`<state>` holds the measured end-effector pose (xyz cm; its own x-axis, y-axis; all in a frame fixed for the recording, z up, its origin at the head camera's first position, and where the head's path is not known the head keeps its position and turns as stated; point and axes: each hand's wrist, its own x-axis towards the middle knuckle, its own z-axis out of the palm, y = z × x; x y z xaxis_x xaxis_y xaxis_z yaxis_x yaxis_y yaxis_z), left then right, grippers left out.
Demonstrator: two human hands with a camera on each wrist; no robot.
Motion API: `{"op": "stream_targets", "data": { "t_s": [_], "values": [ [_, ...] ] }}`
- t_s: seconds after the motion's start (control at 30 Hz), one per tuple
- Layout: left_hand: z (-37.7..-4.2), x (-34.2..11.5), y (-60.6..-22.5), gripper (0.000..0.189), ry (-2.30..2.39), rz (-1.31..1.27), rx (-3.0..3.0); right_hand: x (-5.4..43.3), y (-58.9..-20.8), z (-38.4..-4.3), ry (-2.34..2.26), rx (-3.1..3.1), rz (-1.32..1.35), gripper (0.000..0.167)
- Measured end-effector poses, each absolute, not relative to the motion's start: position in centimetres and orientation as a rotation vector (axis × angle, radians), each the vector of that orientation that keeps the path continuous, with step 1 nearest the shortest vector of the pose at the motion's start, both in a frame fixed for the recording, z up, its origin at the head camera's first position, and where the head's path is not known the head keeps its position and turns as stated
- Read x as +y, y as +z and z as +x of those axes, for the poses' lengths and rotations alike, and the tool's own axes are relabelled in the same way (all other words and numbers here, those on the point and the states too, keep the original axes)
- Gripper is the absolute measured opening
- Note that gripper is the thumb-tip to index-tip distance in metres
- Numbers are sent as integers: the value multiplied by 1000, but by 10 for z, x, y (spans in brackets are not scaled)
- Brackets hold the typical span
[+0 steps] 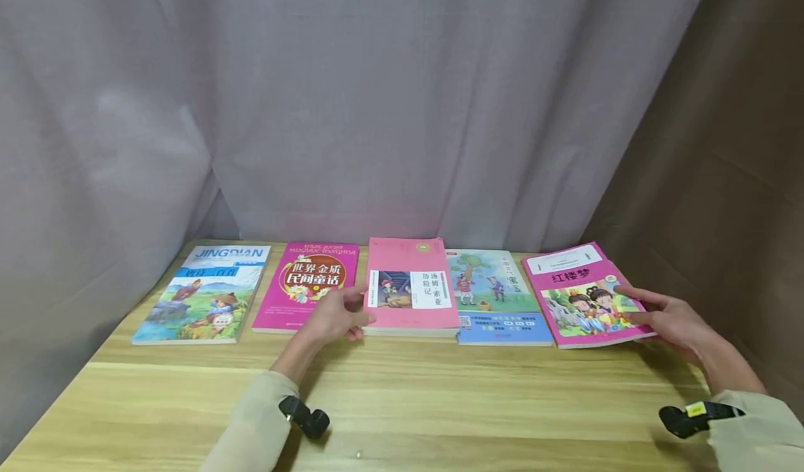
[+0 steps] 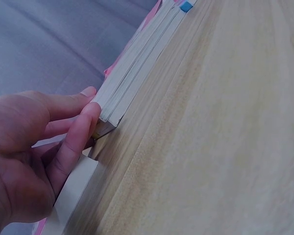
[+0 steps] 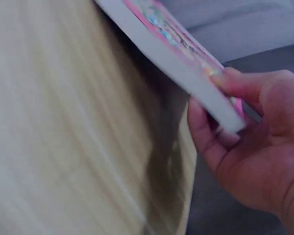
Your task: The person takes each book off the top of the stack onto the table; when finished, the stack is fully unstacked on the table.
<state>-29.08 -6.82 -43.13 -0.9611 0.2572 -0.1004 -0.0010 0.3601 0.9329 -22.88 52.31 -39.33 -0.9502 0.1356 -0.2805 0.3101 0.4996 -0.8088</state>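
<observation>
"Grey curtain hangs behind the wood-grain worktop. What's the left hand doing?"

"Pinching the near left corner of the pink book, middle of the row of 5, thumb and fingers nearly closed."

"And the right hand?"

"Grasping the magenta book at the row's right end, by its right edge: digits over the cover and beneath, parted by its thickness. That side is raised off the worktop."

"How would you expect those 2 to handle?"

"Light, I'd guess, with bendy covers, perhaps slippery; they could sag or fan if pinched thinly. Better take the full thickness, halfway along a side edge, and spare the corners."
</observation>
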Motion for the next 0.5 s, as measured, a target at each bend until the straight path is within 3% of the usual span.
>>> {"op": "stream_targets", "data": {
  "t_s": [0.3, 0.5],
  "values": [
    [-290, -69, -431, 74, 1611, 207, 2414, 510, -407, -244, -1310, 2641, 459, 74],
    [-290, -70, -430, 74, 1634, 227, 2397, 505, -410, -251, -1261, 2657, 512, 74]
  ]
}}
